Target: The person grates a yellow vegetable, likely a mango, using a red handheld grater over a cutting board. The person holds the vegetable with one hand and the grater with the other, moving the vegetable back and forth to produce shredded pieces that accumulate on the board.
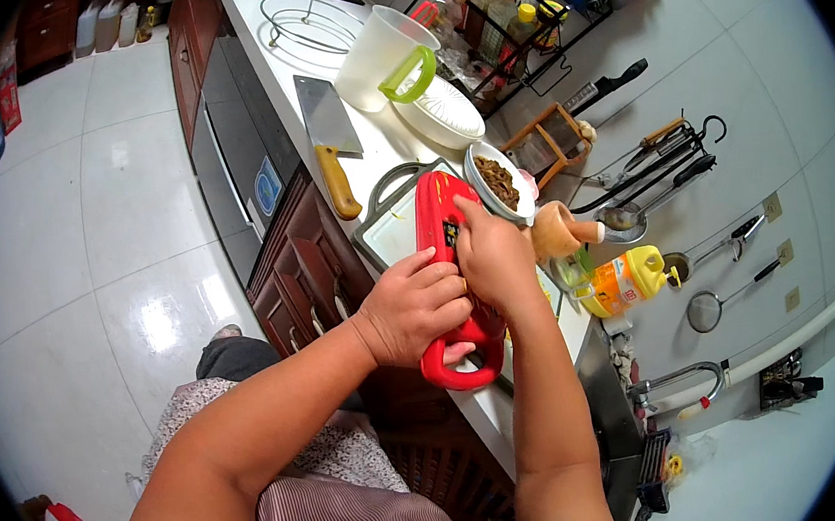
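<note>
A red plastic kitchen slicer or grater [428, 199] with a loop handle at its near end is held over the cutting board. My left hand [418, 309] wraps around its side, close to the handle. Against the opposite side, my right hand [496, 253] grips it, fingers reaching toward the far end. Yellow bits cling to the red surface, and a small dark part shows between my hands. Beneath lies a white cutting board [393, 227] with a grey rim, partly hidden by the tool and my hands. A few pale shreds are on it.
A cleaver [333, 140] lies near the counter's front edge. Beyond the board stand a bowl of brown strips [474, 155], a wooden mortar [552, 229], a white basket [441, 119], a plastic jug [375, 53] and a yellow bottle [619, 282]. Utensils hang on the wall.
</note>
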A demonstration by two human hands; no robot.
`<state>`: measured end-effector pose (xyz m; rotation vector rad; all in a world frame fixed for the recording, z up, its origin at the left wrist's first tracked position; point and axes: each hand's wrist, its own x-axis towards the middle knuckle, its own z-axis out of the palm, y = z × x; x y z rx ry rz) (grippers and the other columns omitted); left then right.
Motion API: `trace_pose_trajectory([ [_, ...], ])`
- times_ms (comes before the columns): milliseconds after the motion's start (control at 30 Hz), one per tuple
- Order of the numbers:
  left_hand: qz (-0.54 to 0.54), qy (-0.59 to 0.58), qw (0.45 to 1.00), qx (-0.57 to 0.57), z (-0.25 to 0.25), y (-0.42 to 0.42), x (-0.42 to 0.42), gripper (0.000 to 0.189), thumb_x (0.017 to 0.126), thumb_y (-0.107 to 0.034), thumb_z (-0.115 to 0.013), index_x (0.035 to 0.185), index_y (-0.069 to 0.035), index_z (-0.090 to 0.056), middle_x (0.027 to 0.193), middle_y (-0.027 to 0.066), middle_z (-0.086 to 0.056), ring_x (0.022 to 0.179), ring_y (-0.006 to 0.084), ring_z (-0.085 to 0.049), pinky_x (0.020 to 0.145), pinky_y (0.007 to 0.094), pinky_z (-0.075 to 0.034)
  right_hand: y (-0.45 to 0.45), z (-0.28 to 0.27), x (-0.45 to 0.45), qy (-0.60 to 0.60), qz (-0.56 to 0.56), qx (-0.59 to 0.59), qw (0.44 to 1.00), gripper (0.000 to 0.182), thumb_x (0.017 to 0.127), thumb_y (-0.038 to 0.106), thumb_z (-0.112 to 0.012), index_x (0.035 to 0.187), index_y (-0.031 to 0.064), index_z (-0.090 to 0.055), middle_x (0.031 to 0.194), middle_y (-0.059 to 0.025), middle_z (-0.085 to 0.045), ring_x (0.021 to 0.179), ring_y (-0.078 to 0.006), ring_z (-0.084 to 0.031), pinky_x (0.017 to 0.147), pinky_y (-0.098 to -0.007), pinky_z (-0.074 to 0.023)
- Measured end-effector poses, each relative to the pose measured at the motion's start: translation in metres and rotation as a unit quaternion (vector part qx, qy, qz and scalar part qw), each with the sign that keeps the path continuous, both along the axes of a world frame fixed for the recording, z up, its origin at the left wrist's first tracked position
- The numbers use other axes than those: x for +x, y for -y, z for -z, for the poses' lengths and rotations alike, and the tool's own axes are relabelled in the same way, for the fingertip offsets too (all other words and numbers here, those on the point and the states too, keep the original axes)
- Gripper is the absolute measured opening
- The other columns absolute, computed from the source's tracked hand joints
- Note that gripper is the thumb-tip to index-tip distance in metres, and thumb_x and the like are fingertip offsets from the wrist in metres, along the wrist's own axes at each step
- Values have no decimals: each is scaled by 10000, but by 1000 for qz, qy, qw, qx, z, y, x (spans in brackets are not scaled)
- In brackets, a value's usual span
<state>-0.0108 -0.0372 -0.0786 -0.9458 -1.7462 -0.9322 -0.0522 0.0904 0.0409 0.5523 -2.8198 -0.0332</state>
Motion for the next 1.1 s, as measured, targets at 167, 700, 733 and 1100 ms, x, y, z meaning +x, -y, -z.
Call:
trace_pose_trajectory([
  [167, 19, -2, 1000, -15, -6, -3, 0, 470, 738, -468, -795, 1023, -109, -692, 1106, 64, -663, 1155, 272, -640, 1091, 509, -458, 1, 3, -56, -40, 66, 32, 996, 356, 990, 212, -488, 1264, 94, -682, 972, -210, -747, 928, -413, -715, 802, -537, -544],
  [700, 14, -11, 1000, 3, -9, -4, 1, 430, 754, -456, -778, 996, -120, -661, 1097, 56, -643, 1131, 257, -625, 1082, 488, -451, 7, -3, -41, -20, 48, 4, 999, 374, 996, 220, -457, 1294, 106, -652, 1024, -219, -744, 976, -404, -710, 856, -520, -541],
  [733, 13, -10, 1000, 1, -10, -2, 2, 430, 755, -455, -777, 997, -119, -662, 1095, 56, -643, 1134, 257, -626, 1081, 488, -454, 7, -3, -51, -12, 71, 18, 997, 357, 988, 217, -445, 1241, 101, -667, 1047, -215, -744, 1002, -404, -708, 868, -516, -540],
  [1100, 9, 1, 1000, 4, 0, -1, -2, 486, 767, -493, -790, 1044, -106, -692, 1131, 74, -674, 1163, 273, -646, 1103, 504, -452, -48, -11, -10, 23, 30, -76, 996, 417, 997, 224, -495, 1358, 51, -611, 966, -249, -734, 942, -430, -706, 855, -526, -536],
])
